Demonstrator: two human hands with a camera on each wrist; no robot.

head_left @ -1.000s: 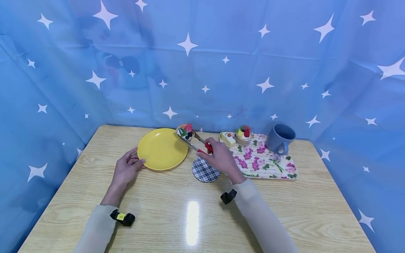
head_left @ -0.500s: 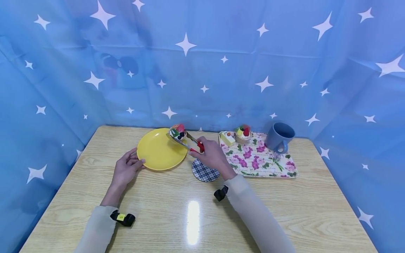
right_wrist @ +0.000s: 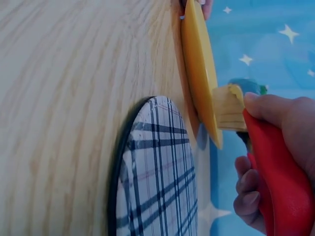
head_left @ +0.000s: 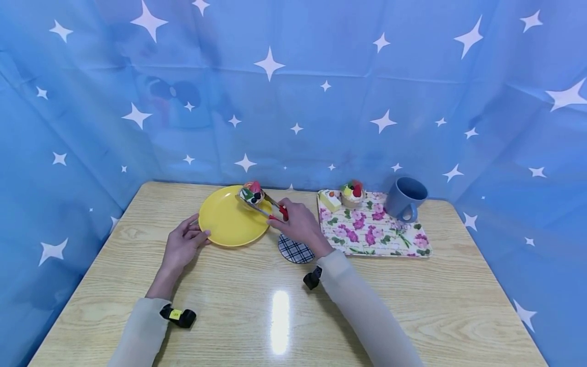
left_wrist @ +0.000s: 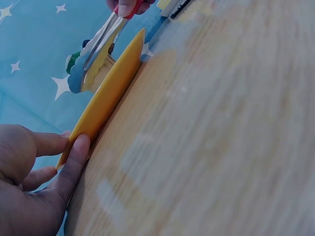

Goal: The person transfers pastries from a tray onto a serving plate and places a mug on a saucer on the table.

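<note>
My right hand (head_left: 298, 223) grips a pair of tongs (right_wrist: 278, 172) with red handles and metal arms. Between the tong ends sits a fruit-topped cupcake (head_left: 251, 194), over the far right part of a yellow plate (head_left: 224, 219). The cupcake's pale base (right_wrist: 229, 105) lies close to the plate's surface; whether it touches cannot be told. At the plate's near left rim, my left hand (head_left: 183, 244) pinches the edge between thumb and fingers, as the left wrist view shows (left_wrist: 44, 172).
Below my right hand lies a plaid round coaster (head_left: 295, 250). To the right, a floral tray (head_left: 367, 244) bears a cake slice (head_left: 330, 201), another fruit cupcake (head_left: 353, 195) and a blue mug (head_left: 405, 200). A star-patterned blue curtain (head_left: 293, 102) stands behind the wooden table (head_left: 229, 306).
My right hand has moved left with the tongs, carrying the cupcake from the plate's right edge to over the plate. The left hand and plate stay nearly still.
</note>
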